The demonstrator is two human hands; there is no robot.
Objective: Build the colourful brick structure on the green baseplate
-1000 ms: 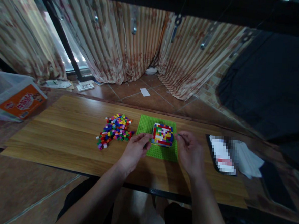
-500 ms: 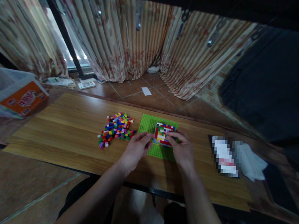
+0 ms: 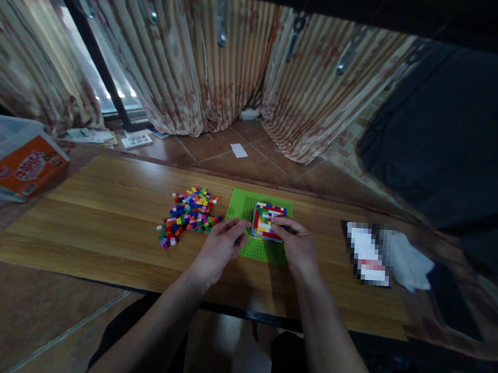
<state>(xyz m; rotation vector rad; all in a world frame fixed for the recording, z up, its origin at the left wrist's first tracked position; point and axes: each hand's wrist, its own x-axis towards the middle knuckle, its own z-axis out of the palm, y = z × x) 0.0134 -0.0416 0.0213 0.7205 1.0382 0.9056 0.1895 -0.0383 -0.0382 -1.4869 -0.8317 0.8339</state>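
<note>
A low, square build of toy bricks in many colours sits on a green studded baseplate. My left hand is at the build's left side, its thumb and forefinger pressed together close to the edge. Whether a brick is between those fingertips is too small to make out. From the right, my right hand reaches over the build, thumb and fingertips pinched together on its top. What they pinch is hidden. Left of the baseplate lies a heap of loose small bricks.
The wooden table carries a blurred-out flat item and white cloth or paper on the right. A clear plastic box with an orange label stands far left. Curtains hang behind, and papers lie on the floor.
The whole view has shifted slightly, so everything appears a little further left. Both hands keep nearly the same place and pinch at the brick build.
</note>
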